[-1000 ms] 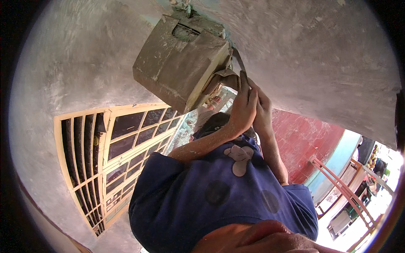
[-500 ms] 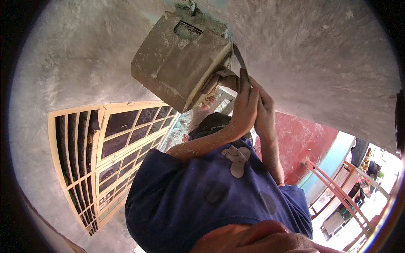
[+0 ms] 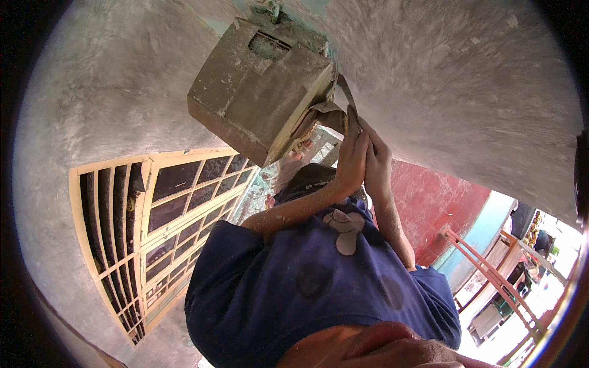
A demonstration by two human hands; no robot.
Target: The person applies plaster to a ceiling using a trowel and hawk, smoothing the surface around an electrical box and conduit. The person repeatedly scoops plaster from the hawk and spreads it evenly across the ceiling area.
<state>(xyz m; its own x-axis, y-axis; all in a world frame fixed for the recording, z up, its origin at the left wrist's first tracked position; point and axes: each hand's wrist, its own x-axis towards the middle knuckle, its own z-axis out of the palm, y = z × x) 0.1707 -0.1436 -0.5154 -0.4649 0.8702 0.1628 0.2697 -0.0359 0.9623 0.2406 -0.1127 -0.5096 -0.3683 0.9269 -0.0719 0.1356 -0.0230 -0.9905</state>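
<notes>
A dusty brown box-like thing [image 3: 264,92], flat-faced with a rectangular opening near its top, sits against the grey wall at the upper middle. From its right edge a narrow brown strip [image 3: 346,91] and a wider curled flap [image 3: 331,115] run to my hands. My left hand [image 3: 353,159] points upward, its fingers pressed together at the strip's lower end. Against it from the right lies my right hand [image 3: 377,156], fingers also closed at the strip. The two palms nearly meet, hiding what lies between them.
Grey plastered walls [image 3: 460,92] rise around the box. A cream-framed window with bars [image 3: 147,233] is at left. To the right are a red wall [image 3: 429,196], pinkish rails [image 3: 485,270] and a bright cluttered area. A hook [image 3: 276,12] sits above the box.
Both hands have shifted slightly left and remain pressed together at the strip. The box appears a little farther left in the view.
</notes>
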